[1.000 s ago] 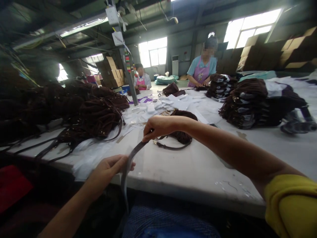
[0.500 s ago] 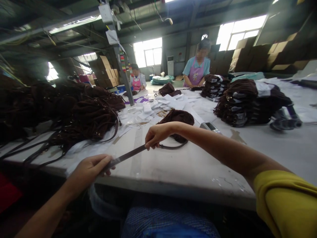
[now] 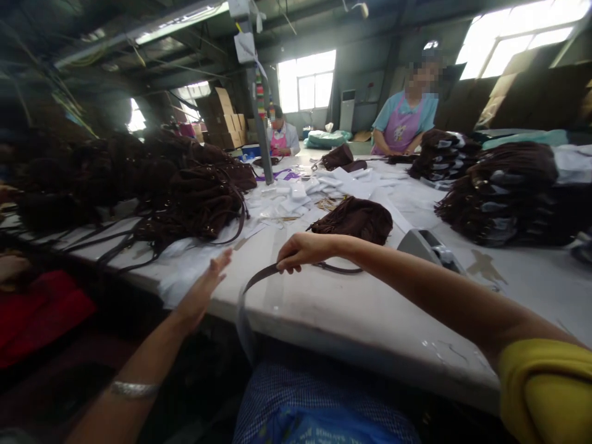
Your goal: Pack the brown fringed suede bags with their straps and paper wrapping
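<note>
a limp dark strap point(image 3: 261, 275) pinched in my right hand point(image 3: 301, 251), nothing in my left hand point(image 3: 203, 285)

the strap is at the centre of the frame, a little below the middle. my right fingers are pressed together on its upper end; from there it arcs down to the left, past the near edge of the pale tabletop point(image 3: 333, 302), and hangs toward my lap. my left fingers are slightly spread, apart from the strap, at centre left. a dark brown bag point(image 3: 356, 219) sits just beyond my right hand; i cannot tell whether the strap joins it.

i judge the strap light and bendy, soft enough to sag under its own weight but with enough body to hold a smooth curve. its lower stretch looks grey and shiny; that could be film or blur, and if film, it may slip. it does not look fragile. a flat pinch across the width should hold it, with a second grip further down to keep it from swinging.

as for writing, the blue cloth point(image 3: 330, 428) at bottom centre carries pale lettering, too blurred to read. the lilac apron point(image 3: 400, 132) at upper right has a pale print. i can make out no brand on the grey device point(image 3: 428, 246) right of centre.
</note>
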Action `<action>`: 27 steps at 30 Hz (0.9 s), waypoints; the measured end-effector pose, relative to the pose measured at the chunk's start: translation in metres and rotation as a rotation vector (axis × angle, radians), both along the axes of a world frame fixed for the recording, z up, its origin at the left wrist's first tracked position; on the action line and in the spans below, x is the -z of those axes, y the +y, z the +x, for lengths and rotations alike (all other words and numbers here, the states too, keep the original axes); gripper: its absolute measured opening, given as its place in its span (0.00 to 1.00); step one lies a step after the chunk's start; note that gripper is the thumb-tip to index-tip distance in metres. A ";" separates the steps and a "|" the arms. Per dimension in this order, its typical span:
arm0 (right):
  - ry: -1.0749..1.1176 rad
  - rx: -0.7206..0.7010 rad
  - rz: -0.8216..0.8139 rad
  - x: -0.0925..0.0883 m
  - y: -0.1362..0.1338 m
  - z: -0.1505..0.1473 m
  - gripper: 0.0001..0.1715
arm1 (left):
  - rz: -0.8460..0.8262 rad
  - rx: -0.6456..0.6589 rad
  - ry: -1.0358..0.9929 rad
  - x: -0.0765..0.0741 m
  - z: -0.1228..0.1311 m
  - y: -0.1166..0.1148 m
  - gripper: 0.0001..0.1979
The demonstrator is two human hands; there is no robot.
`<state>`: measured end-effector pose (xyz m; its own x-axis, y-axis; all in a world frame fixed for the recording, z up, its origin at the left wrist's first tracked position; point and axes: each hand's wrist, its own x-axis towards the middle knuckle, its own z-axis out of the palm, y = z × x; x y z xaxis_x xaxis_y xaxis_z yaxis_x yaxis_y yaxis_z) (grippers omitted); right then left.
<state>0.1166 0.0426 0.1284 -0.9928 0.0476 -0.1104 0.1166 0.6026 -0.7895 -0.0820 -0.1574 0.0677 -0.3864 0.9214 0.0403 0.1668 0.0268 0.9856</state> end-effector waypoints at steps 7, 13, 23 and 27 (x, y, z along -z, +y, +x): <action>-0.082 -0.065 0.059 0.011 0.004 0.000 0.16 | -0.218 0.280 0.093 0.046 -0.003 -0.027 0.27; -0.087 -0.038 0.209 -0.030 0.006 -0.002 0.15 | -0.195 0.138 0.092 0.010 -0.015 -0.019 0.20; 0.059 -0.054 0.184 -0.072 -0.009 -0.018 0.20 | 0.140 0.082 0.278 -0.090 0.027 0.033 0.18; -0.041 -0.050 0.175 -0.045 0.016 0.002 0.21 | 0.054 0.065 0.500 -0.080 0.008 0.019 0.18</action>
<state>0.1182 0.0584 0.1739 -0.9892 0.0207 -0.1450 0.1133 0.7361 -0.6673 -0.0743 -0.1381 0.1473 -0.2493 0.9344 0.2544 0.6183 -0.0486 0.7844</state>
